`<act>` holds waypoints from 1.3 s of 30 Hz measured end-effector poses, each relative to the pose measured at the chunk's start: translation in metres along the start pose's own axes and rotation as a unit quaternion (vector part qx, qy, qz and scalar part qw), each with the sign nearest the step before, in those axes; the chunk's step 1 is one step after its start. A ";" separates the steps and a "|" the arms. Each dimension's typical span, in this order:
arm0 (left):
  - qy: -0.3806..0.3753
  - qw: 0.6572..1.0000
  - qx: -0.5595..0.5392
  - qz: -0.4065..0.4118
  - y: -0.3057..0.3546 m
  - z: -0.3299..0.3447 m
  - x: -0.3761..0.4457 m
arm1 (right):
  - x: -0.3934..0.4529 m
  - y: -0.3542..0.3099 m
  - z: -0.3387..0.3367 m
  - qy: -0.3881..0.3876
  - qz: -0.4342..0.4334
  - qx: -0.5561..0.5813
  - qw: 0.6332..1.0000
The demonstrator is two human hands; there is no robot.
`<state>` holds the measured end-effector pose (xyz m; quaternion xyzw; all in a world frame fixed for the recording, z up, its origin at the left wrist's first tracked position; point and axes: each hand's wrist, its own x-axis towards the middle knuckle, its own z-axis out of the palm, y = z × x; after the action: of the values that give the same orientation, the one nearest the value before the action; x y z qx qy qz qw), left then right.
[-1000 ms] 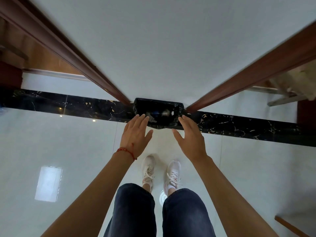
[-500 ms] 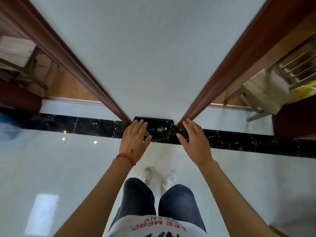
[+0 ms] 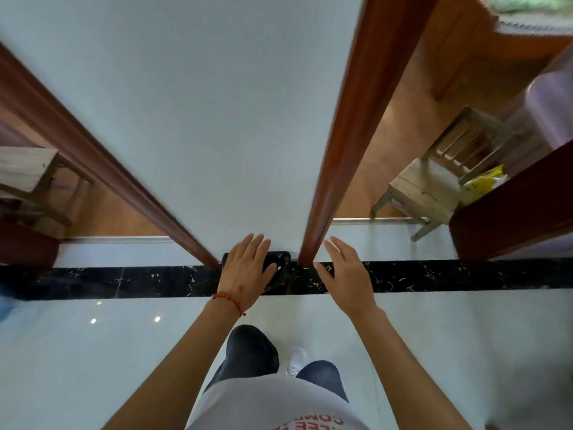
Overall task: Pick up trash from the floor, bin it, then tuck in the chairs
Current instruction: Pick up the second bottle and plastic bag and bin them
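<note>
**Head view: both hands empty above the lined bin, chairs coming into sight**

Both hands are held out with fingers straight and spread; nothing is gripped by either. The left hand [image 3: 248, 268] now overlaps the black-lined bin [image 3: 280, 266], which is set on the floor against the white wall [image 3: 201, 119] between two wooden door frames; a second ago the bin's open top was seen whole between the hands. The right hand [image 3: 344, 274] hovers just beside the bin. No trash is seen in the hands or on the visible tiled floor [image 3: 93, 352], so the binning is judged complete. The view has lifted since then: a slatted wooden chair [image 3: 434, 184] is now shown through the right doorway and a wooden stool [image 3: 28, 172] at the left. The tucking of chairs is judged next.
</note>
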<state>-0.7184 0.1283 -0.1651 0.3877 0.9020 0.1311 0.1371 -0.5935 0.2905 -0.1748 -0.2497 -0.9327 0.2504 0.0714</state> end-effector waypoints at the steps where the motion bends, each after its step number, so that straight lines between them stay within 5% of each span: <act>1: -0.004 1.000 0.004 0.010 0.004 -0.002 0.004 | -0.002 0.002 -0.003 0.005 0.007 -0.007 1.000; 11: -0.097 0.976 0.045 0.192 0.037 -0.015 0.066 | -0.024 0.008 -0.023 0.092 0.175 -0.039 0.980; 21: -0.181 0.885 0.109 0.414 0.090 0.010 0.082 | -0.103 -0.010 -0.013 0.160 0.418 -0.027 0.894; 39: -0.248 0.643 0.123 0.715 0.206 0.075 -0.112 | -0.348 -0.097 0.015 0.361 0.704 0.022 0.611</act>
<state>-0.4811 0.1924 -0.1478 0.9430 0.2847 -0.0251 0.1703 -0.3384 0.0368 -0.1420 -0.8983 -0.3623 0.1336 0.2097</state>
